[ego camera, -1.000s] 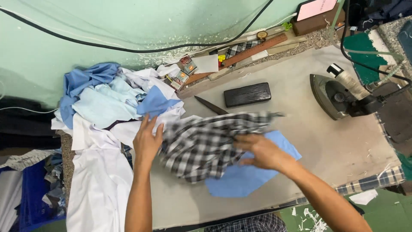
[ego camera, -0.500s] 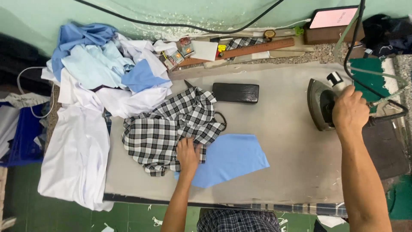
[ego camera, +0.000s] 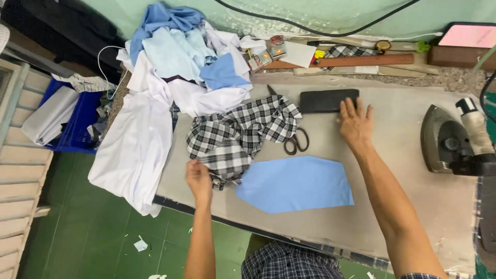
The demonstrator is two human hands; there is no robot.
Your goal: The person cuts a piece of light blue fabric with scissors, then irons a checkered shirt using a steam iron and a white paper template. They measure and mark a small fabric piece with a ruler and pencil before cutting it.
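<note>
My left hand (ego camera: 199,178) grips the near edge of a black-and-white plaid cloth (ego camera: 240,132) that lies bunched on the grey ironing table (ego camera: 408,206). My right hand (ego camera: 355,121) is flat and open, with its fingertips touching a black rectangular block (ego camera: 328,99) farther back. A flat light-blue fabric piece (ego camera: 297,183) lies spread between my arms. Scissors (ego camera: 295,140) peek out from under the plaid cloth.
A heap of white and blue garments (ego camera: 181,67) covers the table's left end and hangs over its edge. An iron (ego camera: 452,139) rests at the right. A wooden ruler (ego camera: 356,61), small boxes and a pink-screened device (ego camera: 473,36) line the back ledge. A blue crate (ego camera: 77,121) stands left.
My right hand left the iron and came to the black block. My left hand shifted from the cloth's middle to its near left edge. The scissors are uncovered.
</note>
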